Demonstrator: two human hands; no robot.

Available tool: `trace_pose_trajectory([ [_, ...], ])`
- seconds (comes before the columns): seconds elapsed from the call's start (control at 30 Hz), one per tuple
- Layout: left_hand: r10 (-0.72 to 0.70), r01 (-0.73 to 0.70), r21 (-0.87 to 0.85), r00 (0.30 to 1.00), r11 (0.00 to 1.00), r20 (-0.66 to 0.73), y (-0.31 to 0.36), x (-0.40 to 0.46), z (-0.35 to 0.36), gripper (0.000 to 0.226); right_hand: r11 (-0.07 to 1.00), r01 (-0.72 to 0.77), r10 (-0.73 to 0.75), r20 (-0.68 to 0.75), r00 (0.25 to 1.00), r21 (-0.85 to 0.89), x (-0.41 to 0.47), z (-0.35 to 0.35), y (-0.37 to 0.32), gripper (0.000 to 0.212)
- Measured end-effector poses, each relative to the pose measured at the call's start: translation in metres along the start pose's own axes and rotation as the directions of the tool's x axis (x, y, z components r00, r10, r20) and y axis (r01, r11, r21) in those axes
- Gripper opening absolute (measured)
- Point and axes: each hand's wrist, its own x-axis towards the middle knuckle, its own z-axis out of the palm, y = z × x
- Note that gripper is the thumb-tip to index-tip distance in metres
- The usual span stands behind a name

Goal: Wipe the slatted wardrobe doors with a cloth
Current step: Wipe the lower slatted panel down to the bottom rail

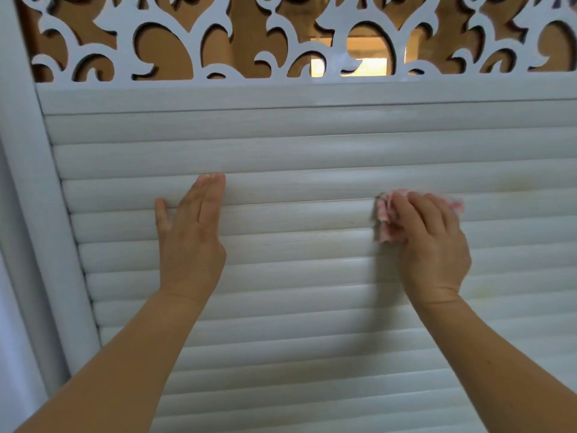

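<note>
A white slatted wardrobe door (pixel 312 151) fills the view, its horizontal slats running from the left frame to the right edge. My right hand (pixel 432 245) presses a crumpled pink-and-white cloth (pixel 387 214) against the slats at mid-right; the cloth sticks out left of and above my fingers. My left hand (pixel 190 232) lies flat on the slats at centre-left, fingers together and pointing up, thumb spread to the left, holding nothing.
A white cut-out scroll panel (pixel 281 39) tops the door, with brown wood and a lit opening behind it. The door's white frame post (pixel 34 182) runs down the left side. Faint yellowish marks show on slats at the right (pixel 512 185).
</note>
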Motion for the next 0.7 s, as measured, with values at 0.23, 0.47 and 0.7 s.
trace_pose_trajectory([
  [0.23,-0.057,0.056,-0.082,0.998,0.995,-0.002,0.004,0.001,0.001,0.082,0.993,0.048,-0.042,-0.061,0.997,0.109,-0.016,0.016,-0.084,0.033],
  [0.47,-0.053,0.055,-0.04,0.997,0.998,0.047,0.004,0.003,-0.004,0.075,0.959,0.253,-0.252,-0.024,0.967,0.123,-0.024,0.02,-0.157,0.035],
  [0.7,-0.021,0.022,-0.017,0.997,1.0,0.076,0.002,0.0,-0.008,0.074,0.961,0.275,-0.276,0.071,0.959,0.016,-0.021,-0.001,-0.087,0.033],
])
